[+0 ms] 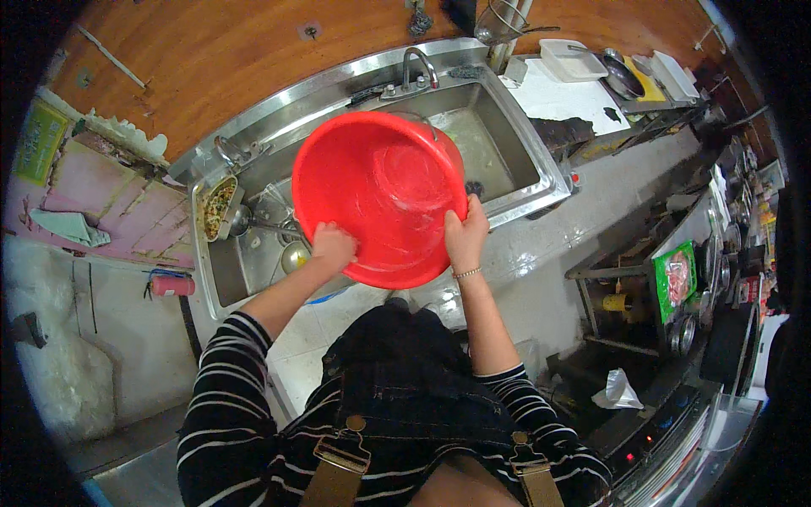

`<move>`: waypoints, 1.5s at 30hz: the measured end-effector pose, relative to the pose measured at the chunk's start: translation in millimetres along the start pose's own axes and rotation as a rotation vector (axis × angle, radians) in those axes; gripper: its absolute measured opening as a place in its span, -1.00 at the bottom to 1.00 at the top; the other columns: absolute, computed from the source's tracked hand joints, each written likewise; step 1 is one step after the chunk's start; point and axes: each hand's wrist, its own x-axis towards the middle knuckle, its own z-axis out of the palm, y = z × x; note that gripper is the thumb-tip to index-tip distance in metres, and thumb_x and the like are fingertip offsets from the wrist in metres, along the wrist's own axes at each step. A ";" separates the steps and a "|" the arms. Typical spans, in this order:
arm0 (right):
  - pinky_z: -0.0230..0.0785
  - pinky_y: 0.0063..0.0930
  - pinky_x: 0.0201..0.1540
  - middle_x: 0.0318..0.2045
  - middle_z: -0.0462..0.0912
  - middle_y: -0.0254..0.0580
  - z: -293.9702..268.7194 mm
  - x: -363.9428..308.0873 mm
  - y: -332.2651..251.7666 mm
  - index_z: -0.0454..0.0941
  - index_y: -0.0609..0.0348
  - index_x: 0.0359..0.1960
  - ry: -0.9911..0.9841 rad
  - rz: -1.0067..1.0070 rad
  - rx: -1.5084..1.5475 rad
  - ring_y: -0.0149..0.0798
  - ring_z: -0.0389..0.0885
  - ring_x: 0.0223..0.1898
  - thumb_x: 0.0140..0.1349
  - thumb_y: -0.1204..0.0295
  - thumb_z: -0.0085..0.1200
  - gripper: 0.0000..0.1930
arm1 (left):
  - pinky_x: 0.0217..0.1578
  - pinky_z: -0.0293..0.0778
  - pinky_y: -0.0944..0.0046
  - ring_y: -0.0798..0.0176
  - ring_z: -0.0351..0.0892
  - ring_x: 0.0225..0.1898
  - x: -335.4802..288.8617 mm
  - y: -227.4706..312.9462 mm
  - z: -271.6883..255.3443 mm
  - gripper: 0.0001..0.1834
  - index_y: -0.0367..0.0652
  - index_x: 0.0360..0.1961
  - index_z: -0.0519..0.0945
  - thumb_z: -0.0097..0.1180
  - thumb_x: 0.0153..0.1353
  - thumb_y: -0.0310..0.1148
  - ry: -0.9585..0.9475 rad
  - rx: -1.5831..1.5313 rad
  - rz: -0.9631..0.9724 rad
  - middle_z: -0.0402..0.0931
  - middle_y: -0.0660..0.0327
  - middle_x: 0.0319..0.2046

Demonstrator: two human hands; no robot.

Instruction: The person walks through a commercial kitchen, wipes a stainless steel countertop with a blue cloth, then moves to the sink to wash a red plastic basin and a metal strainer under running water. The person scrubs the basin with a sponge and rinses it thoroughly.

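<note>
A large red plastic bucket is tilted so that its open mouth faces me, with wet streaks on its inside. It hangs over the front of a steel double sink, hiding the divider between the basins. My left hand is closed on the near left part of the rim, some fingers inside. On the right, my right hand grips the rim with the thumb on top. Behind the bucket, a faucet rises from the sink's back ledge.
In the left basin lie a metal ladle and a tray of chopped food. A white counter to the right bears a white plastic tub and a frying pan. A shelf with a green package stands farther right.
</note>
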 end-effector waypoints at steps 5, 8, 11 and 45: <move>0.35 -0.20 -0.40 -0.54 0.51 0.14 11.8 -7.0 2.6 0.36 0.28 -0.42 -0.022 0.032 -0.001 0.14 0.53 -0.43 -0.08 0.60 0.00 -0.85 | -0.28 0.43 0.06 0.20 0.54 -0.15 18.0 37.9 25.5 -0.73 -0.02 -0.38 0.63 -0.06 0.16 -0.14 0.270 -0.295 0.210 0.59 0.18 -0.33; 0.34 -0.19 -0.41 -0.55 0.49 0.15 17.3 -10.8 4.1 0.34 0.27 -0.43 0.017 -0.057 -0.108 0.16 0.53 -0.42 -0.09 0.60 -0.01 -0.85 | -0.18 0.43 0.06 0.15 0.53 -0.11 47.0 127.3 19.8 -0.67 -0.09 -0.16 0.54 -0.16 0.22 -0.16 0.203 -0.876 0.175 0.58 0.07 -0.29; 0.34 -0.21 -0.42 -0.56 0.48 0.14 15.6 -11.2 4.2 0.34 0.27 -0.43 -0.013 -0.053 -0.108 0.18 0.51 -0.43 -0.10 0.60 0.00 -0.85 | -0.09 0.42 0.04 0.08 0.51 -0.09 45.2 114.7 23.9 -0.63 -0.11 -0.03 0.47 -0.21 0.25 -0.18 -0.067 -0.789 0.176 0.56 0.03 -0.20; 0.35 -0.49 -0.25 -0.46 0.59 -0.24 30.7 14.0 38.1 0.50 0.33 -0.33 0.038 0.248 0.087 -0.41 0.48 -0.38 -0.04 0.64 -0.07 -0.80 | -0.03 0.36 0.05 -0.03 0.40 0.07 23.9 129.3 -45.0 -0.57 -0.12 0.13 0.31 -0.19 0.24 -0.25 0.133 -1.220 0.222 0.40 -0.03 0.02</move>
